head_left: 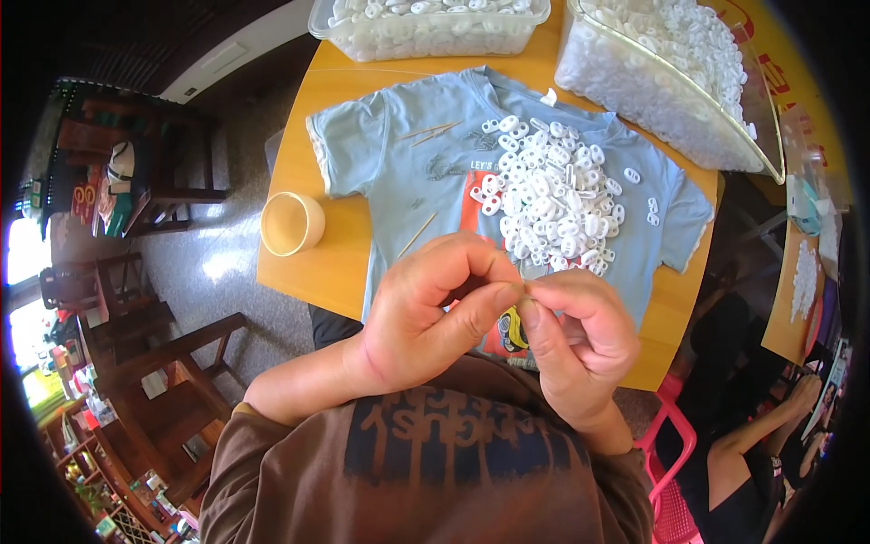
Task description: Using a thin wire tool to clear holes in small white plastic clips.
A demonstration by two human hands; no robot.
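My left hand [442, 304] and my right hand [584, 334] meet in front of my chest, thumbs and forefingers pinched tip to tip. What they pinch is too small and too covered to make out. Just beyond the fingertips is a heap of small white oval plastic pieces with holes [557, 195]. The heap lies on a light blue T-shirt [390, 172] spread over the table. A few thin wooden sticks [432, 133] rest on the shirt's upper left, and another thin stick [417, 234] lies near my left hand.
The wooden table [340, 263] carries a cream round cup [315, 222] at its left. Two clear tubs full of white pieces, one smaller [333, 34] and one larger [775, 150], stand at the back. A pink chair [671, 444] and another person's arm [752, 435] are at right.
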